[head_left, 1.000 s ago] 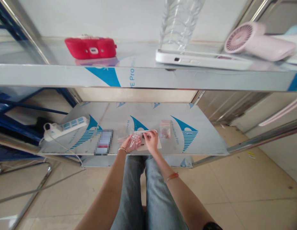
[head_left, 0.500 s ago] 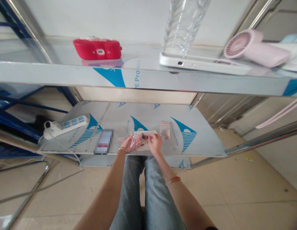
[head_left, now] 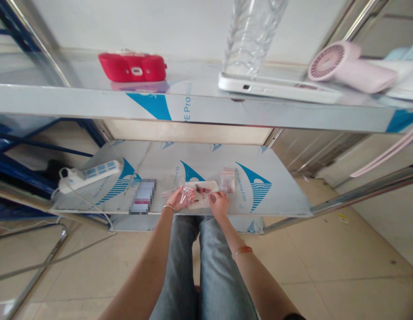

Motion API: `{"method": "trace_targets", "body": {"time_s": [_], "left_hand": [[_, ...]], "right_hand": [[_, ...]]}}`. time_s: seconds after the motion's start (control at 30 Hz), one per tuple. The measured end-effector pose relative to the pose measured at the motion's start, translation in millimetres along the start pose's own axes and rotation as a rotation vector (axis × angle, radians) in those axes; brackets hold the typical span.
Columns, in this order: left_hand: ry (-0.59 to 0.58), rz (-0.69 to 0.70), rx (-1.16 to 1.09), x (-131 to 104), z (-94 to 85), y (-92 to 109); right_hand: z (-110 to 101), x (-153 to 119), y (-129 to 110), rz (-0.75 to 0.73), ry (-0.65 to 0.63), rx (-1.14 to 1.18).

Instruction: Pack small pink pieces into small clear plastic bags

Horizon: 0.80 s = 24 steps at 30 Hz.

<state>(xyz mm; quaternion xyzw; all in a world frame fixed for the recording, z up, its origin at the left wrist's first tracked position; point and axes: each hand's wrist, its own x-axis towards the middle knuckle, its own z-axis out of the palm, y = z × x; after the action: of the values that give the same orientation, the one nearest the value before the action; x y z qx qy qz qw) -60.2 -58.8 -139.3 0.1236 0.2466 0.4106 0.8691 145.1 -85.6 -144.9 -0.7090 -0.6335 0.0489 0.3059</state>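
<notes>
My left hand (head_left: 180,199) is closed round a small clear plastic bag (head_left: 186,194) at the left end of a white tray (head_left: 210,186). Small dark red pieces (head_left: 203,190) lie on the tray, with one small dark piece (head_left: 196,201) nearer its front edge. At the tray's right end is my right hand (head_left: 219,202), its fingers bent together; anything between them is too small to make out. Just beyond it, a zip bag (head_left: 228,181) with reddish contents lies on the shelf. More clear bags (head_left: 168,186) lie left of the tray.
A phone (head_left: 143,197) and a power strip (head_left: 89,175) lie on the lower shelf's left side. The upper shelf (head_left: 206,109) holds a red case (head_left: 133,67), a clear bottle (head_left: 253,40), a white phone-like object (head_left: 276,88) and a pink fan (head_left: 353,66).
My right hand has moved from the dark red pieces toward the tray's right front, uncovering more of them. My left hand stays on the clear bag. The view has shifted slightly.
</notes>
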Motion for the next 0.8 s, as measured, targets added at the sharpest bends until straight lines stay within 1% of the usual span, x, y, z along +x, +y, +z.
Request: {"method": "trace_targets", "body": {"time_s": [0.17, 0.33, 0.47, 0.53, 0.63, 0.7, 0.8], "left_hand": [[0.008, -0.006, 0.003, -1.3, 1.1, 0.5], [0.0, -0.003, 0.006, -2.2, 1.7, 0.3], [-0.017, -0.007, 0.016, -1.2, -0.9, 0.6], [-0.024, -0.009, 0.015, -0.4, -2.6, 1.0], [-0.017, -0.005, 0.0, 1.9, -5.8, 0.9], [-0.007, -0.001, -0.007, 4.6, -8.9, 0.2], [-0.004, 0.023, -0.008, 9.3, -14.5, -1.2]], "right_hand": [[1.3, 0.1, -2.3, -0.055, 0.006, 0.034], [10.2, -1.8, -4.0, -0.158, 0.012, 0.064], [16.1, 4.8, -9.1, -0.163, 0.083, 0.198], [15.7, 12.4, -16.3, -0.174, 0.116, 0.299], [10.1, 24.0, -33.8, -0.208, 0.144, 0.425], [4.5, 28.8, -47.6, -0.237, 0.137, 0.473], [-2.9, 30.6, -64.1, -0.302, 0.085, 0.504]]}}
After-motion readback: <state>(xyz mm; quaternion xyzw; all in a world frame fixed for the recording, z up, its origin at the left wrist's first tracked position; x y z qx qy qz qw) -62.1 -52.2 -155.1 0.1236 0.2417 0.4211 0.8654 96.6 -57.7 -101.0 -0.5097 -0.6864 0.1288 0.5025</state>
